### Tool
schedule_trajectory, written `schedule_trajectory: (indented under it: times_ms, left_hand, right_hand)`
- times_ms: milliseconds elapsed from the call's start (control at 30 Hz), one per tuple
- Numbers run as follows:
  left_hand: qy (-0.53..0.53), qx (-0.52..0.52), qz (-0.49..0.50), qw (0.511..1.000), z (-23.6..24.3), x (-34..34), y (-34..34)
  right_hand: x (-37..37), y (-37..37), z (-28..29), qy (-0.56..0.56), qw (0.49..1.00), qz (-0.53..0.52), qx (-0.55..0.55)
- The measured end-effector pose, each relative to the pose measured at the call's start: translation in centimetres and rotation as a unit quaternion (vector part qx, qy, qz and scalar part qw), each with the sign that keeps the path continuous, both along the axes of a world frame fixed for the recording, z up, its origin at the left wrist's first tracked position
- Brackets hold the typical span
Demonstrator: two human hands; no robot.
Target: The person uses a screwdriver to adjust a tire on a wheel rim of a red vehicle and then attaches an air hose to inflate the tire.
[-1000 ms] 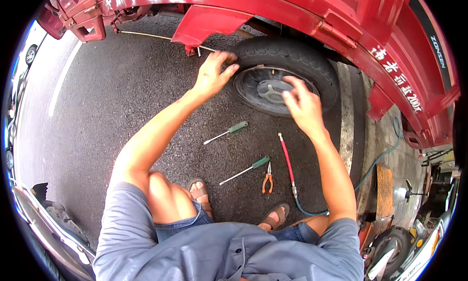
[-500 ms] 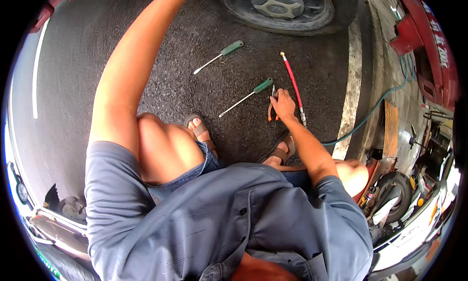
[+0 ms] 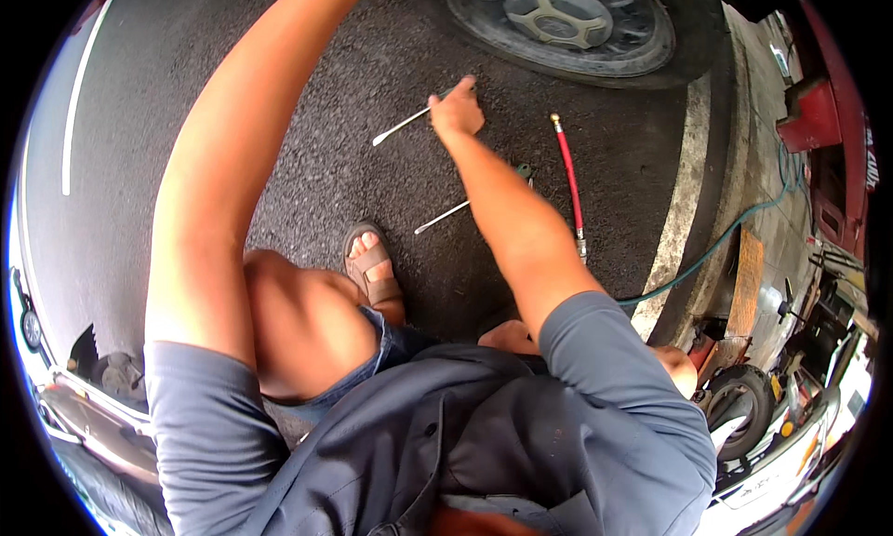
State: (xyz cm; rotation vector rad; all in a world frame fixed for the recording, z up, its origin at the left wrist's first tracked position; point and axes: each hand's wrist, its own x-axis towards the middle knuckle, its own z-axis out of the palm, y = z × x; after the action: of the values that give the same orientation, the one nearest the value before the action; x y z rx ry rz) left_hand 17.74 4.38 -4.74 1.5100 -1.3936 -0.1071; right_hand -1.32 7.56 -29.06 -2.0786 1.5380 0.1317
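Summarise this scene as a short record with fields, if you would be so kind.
Left hand: out of view beyond the top edge
Right hand: at the far screwdriver, over its handle; grip unclear
Near screwdriver: on the asphalt, partly behind the right arm
Red hose: right of both screwdrivers
Wheel: cut off at the top

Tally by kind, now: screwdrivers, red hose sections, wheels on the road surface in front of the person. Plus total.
Screwdrivers: 2 (one at the right hand, one partly hidden by the forearm)
Red hose section: 1
Wheel: 1 (cut off by the frame)
Total: 4
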Motion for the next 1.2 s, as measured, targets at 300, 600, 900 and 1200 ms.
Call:
schedule_trajectory:
  times_ms: [300, 600, 900, 1200]
  left_hand:
    - [-0.030, 0.016, 0.062, 0.998, 0.1, 0.7, 1.0]
    - [-0.034, 0.011, 0.050, 0.998, 0.0, 0.5, 0.4]
    - [-0.019, -0.002, 0.060, 0.998, 0.5, 1.2, 0.8]
    - [-0.018, -0.022, 0.072, 0.997, -0.2, 1.7, 0.1]
  right_hand:
    - [-1.1, 4.1, -0.4, -0.126, 0.982, 0.140, 0.017]
    - [-1.7, 3.0, -0.5, -0.144, 0.906, 0.394, 0.053]
    - [-8.3, -9.7, 32.0, -0.629, 0.770, 0.084, 0.061]
    - [-2.6, -13.1, 32.4, -0.621, 0.773, 0.115, -0.059]
